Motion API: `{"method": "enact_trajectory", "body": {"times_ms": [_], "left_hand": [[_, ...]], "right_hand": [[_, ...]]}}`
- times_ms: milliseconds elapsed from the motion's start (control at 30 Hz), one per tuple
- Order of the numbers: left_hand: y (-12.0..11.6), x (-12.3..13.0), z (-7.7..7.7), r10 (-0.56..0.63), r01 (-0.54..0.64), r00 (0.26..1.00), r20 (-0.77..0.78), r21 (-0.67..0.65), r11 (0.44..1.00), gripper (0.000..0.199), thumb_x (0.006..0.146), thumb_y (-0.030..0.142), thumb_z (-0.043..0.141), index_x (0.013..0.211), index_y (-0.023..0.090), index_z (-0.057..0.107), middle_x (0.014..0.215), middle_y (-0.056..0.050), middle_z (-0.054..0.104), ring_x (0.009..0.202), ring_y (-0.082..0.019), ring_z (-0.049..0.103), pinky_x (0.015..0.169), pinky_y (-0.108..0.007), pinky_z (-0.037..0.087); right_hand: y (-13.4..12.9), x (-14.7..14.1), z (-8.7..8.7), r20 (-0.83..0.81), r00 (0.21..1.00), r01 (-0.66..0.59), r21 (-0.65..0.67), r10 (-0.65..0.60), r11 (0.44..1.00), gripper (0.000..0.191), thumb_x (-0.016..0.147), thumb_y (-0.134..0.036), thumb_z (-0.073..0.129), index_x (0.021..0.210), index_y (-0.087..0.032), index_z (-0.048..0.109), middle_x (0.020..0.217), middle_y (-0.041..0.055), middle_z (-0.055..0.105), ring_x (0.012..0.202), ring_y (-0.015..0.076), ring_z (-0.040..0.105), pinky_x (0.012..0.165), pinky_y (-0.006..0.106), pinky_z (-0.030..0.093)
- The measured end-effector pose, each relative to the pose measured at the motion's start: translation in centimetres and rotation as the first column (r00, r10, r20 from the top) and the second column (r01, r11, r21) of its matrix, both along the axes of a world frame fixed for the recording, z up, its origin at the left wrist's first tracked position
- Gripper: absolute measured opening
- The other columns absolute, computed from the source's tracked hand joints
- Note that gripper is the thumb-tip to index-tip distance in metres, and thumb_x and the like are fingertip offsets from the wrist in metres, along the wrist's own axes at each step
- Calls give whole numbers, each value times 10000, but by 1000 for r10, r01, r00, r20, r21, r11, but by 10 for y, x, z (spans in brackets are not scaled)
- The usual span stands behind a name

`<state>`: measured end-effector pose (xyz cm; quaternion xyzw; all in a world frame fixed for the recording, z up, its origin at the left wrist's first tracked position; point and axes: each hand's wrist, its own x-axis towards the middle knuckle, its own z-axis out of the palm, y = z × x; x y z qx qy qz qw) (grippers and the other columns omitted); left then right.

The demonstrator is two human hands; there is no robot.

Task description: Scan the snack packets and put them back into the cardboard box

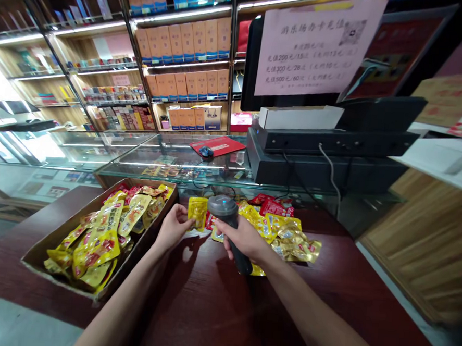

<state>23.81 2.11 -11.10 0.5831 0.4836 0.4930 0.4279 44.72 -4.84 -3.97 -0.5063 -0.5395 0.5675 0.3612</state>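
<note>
My left hand [175, 225] pinches the edge of a small yellow snack packet [198, 213], held up above the table. Wrapped round the handle of a dark grey barcode scanner [224, 206] is my right hand [246, 237]. The scanner's head is just right of the packet, with a small blue light on top. Behind and right of the scanner lies a pile of red, yellow and gold snack packets [295, 241], partly hidden by my right hand. To the left stands a cardboard box [108, 291] filled with several yellow and red snack packets [102, 233].
The dark red table [191, 306] meets a glass display counter [138, 159]. On the counter are a computer mouse [206, 151], a red mat [227, 145] and black cash-register equipment [329, 166] with a paper sign [317, 48]. Shelves of boxes [184, 39] line the back.
</note>
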Motion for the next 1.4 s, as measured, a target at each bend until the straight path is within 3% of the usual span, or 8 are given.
{"method": "enact_trajectory", "body": {"times_ms": [67, 133, 200, 333, 433, 667, 1133, 1400], "left_hand": [[16, 3, -8, 118, -99, 965, 232, -94, 991, 425, 565, 290, 764, 806, 200, 425, 753, 14, 613, 645, -118, 599, 625, -242, 467], [27, 11, -10, 214, -146, 904, 369, -204, 968, 460, 526, 266, 789, 841, 190, 462, 744, 7, 626, 632, -115, 602, 618, -241, 465], [35, 21, -10, 221, -104, 860, 460, -265, 959, 447, 522, 235, 791, 875, 173, 524, 745, -13, 645, 648, -128, 620, 631, -250, 473], [44, 29, -12, 165, -6, 800, 576, -267, 964, 308, 580, 245, 776, 820, 144, 611, 798, -61, 690, 717, -151, 654, 671, -256, 499], [45, 25, -18, 199, -24, 787, 584, -293, 956, 330, 575, 279, 808, 822, 147, 634, 840, -57, 700, 697, -134, 656, 627, -229, 506], [38, 16, -16, 176, -43, 888, 425, -304, 952, 469, 567, 385, 825, 921, 124, 662, 856, -89, 708, 637, -164, 661, 516, -242, 512], [42, 15, -21, 172, -8, 861, 479, -325, 946, 479, 552, 383, 837, 924, 148, 647, 905, -83, 701, 646, -153, 657, 542, -253, 517], [37, 18, -14, 181, -20, 846, 502, -310, 950, 555, 499, 393, 856, 940, 115, 665, 864, -108, 713, 735, -215, 684, 634, -309, 537]], "right_hand": [[0, -4, -5, 18, 1000, -17, -22, 18, 1000, 288, 838, -441, 569, 744, -172, 526, 414, -62, 510, 280, 82, 472, 296, 162, 355], [0, -7, -10, 22, 999, -26, -29, 27, 999, 290, 838, -446, 567, 747, -175, 523, 413, -63, 506, 280, 81, 471, 295, 162, 354], [1, -9, -15, 18, 999, -33, -19, 33, 999, 296, 844, -456, 554, 750, -177, 519, 415, -64, 504, 282, 82, 471, 295, 162, 351], [1, -10, -23, 34, 998, -45, -15, 45, 999, 301, 855, -460, 536, 754, -177, 519, 426, -58, 516, 288, 87, 484, 297, 166, 358], [2, -10, -28, 40, 998, -48, -28, 49, 998, 268, 849, -440, 553, 790, -182, 510, 448, -60, 532, 291, 88, 489, 299, 171, 373], [5, -13, -42, 33, 999, -41, -31, 42, 999, 260, 848, -443, 551, 884, -199, 471, 577, -50, 593, 316, 86, 511, 302, 183, 387], [0, -25, -42, 67, 991, -107, -101, 114, 989, 263, 861, -447, 518, 819, -191, 476, 440, -79, 522, 306, 80, 486, 320, 164, 359], [1, -23, -50, 83, 990, -110, -66, 115, 992, 299, 857, -486, 520, 806, -192, 501, 447, -72, 531, 307, 88, 494, 321, 173, 371]]}}
